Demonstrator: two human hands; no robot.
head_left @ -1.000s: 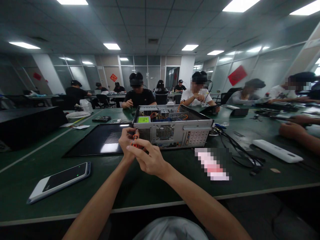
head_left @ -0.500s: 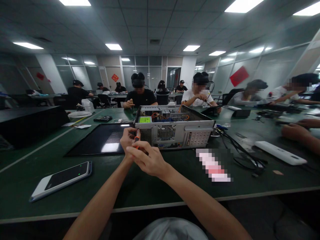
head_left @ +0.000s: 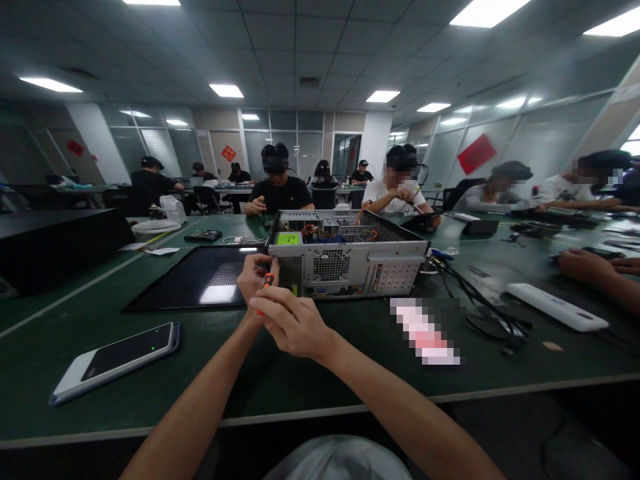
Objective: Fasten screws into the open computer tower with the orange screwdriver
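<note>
An open grey computer case (head_left: 350, 257) lies on the green table (head_left: 300, 373) with its rear panel facing me. Both hands meet at its near left corner. My left hand (head_left: 254, 277) pinches the tip end of an orange-handled screwdriver (head_left: 268, 280) against the case. My right hand (head_left: 293, 323) wraps around the handle just below. The screwdriver's tip is hidden behind my fingers.
The case's black side panel (head_left: 200, 283) lies flat to the left. A phone (head_left: 117, 360) rests near the front left. Black cables (head_left: 480, 300) and a white power strip (head_left: 555, 305) lie to the right, by another person's hand (head_left: 580, 263). Several people work at tables behind.
Both hands stay at the case's near left corner with the screwdriver; they shifted only slightly. The neighbour's hand at right moved a little.
</note>
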